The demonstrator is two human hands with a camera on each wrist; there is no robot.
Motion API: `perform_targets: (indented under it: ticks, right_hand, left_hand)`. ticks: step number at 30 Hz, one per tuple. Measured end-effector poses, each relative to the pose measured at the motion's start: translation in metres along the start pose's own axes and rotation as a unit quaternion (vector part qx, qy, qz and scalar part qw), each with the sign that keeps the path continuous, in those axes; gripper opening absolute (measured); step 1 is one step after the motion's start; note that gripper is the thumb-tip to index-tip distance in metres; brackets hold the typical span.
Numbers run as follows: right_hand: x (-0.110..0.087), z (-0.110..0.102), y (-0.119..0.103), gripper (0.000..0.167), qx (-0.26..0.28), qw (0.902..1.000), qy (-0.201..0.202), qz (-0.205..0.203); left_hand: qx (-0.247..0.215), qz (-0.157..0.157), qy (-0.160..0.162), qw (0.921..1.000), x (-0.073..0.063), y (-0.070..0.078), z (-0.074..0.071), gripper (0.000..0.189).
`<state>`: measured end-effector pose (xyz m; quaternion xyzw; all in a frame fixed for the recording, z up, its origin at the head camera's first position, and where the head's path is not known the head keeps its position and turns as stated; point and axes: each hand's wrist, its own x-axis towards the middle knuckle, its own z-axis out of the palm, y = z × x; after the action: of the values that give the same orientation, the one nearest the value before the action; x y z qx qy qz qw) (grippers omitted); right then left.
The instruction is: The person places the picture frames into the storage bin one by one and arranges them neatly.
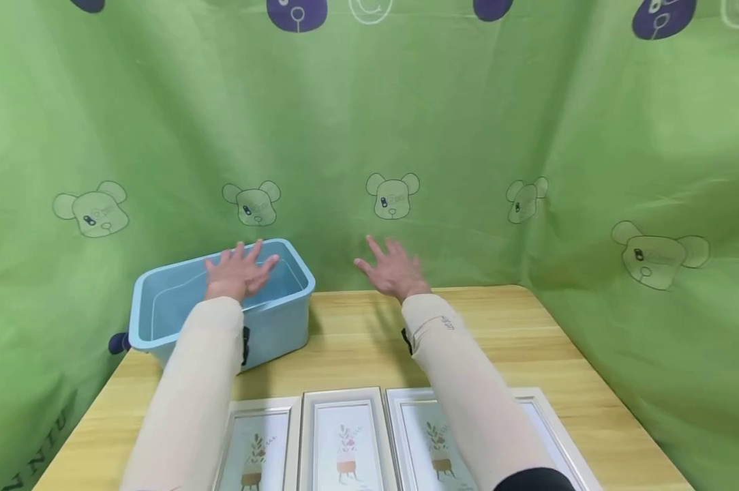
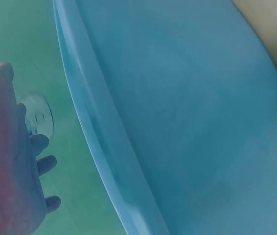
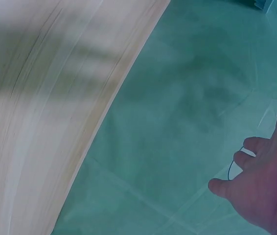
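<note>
Both arms reach forward in pale sleeves. My left hand (image 1: 234, 274) is spread over the blue plastic bin (image 1: 279, 332), its fingers extended and nothing in its grasp. In the left wrist view that hand (image 2: 6, 161) appears beside the bin's rim (image 2: 99, 147). Farther right, my right hand (image 1: 396, 269) is held out above the back of the table with spread fingers, holding nothing. The right wrist view shows this hand (image 3: 261, 191) against the green cloth, apart from the table edge. Inside the bin, the part I can see is bare blue wall.
Framed pictures of potted plants lie in a row at the front: a left frame (image 1: 294, 436), a middle frame (image 1: 308, 436) and right-hand ones partly behind my right sleeve (image 1: 468, 382). Green printed cloth (image 1: 455, 123) hangs around the wooden table (image 1: 529, 327).
</note>
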<state>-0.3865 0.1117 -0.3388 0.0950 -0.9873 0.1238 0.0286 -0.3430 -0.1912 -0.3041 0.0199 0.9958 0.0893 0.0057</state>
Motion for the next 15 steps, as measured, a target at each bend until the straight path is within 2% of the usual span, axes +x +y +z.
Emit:
perform_targets:
  ticks: [4,8,15]
  right_hand:
    - [-0.001,0.005,-0.009,0.077,-0.005,0.9998,-0.007,-0.018]
    - [-0.004,0.009,-0.014,0.083,-0.015,0.9997,-0.007,-0.017]
    - [-0.008,0.015,-0.021,0.085,0.014,0.9994,-0.008,-0.032]
  left_hand:
    - [-0.009,-0.019,-0.006,0.9998,-0.01,-0.026,-0.004,0.081]
    - [-0.021,-0.031,-0.017,0.9991,-0.018,-0.048,-0.007,0.085]
    - [-0.051,-0.039,-0.028,0.9976,-0.032,-0.088,-0.009,0.09]
